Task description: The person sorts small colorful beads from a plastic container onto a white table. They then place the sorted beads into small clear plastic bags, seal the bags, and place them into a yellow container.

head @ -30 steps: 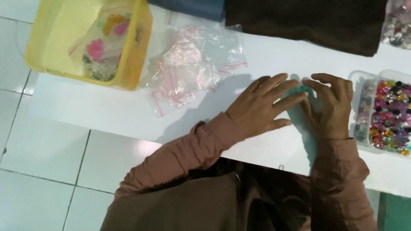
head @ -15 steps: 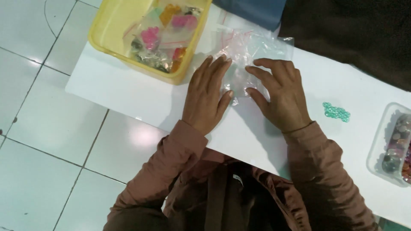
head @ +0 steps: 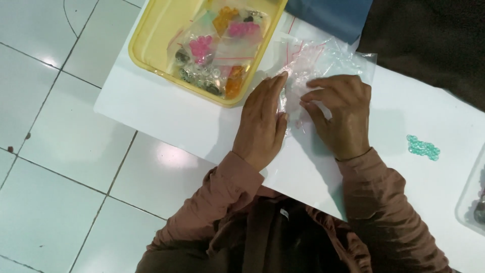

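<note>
Just two hands [head: 303, 116], one bag pile [head: 323, 63]

A white table [head: 166, 114] stands over a pale tiled floor [head: 55, 151]. At its far left sits a yellow plastic tub [head: 151, 48], filled with small bags of coloured beads. Just right of the tub lies a heap of clear little zip bags [head: 328, 60] with red seal lines, and both of the person's hands rest on that heap. Beyond it, at the far edge, lie a blue cloth [head: 328, 15] and a dark cloth [head: 429, 40]. Further right, a small cluster of green beads [head: 423, 147] sits alone on the bare tabletop. At the right edge, a clear bead box [head: 472, 197] shows only partly.
</note>
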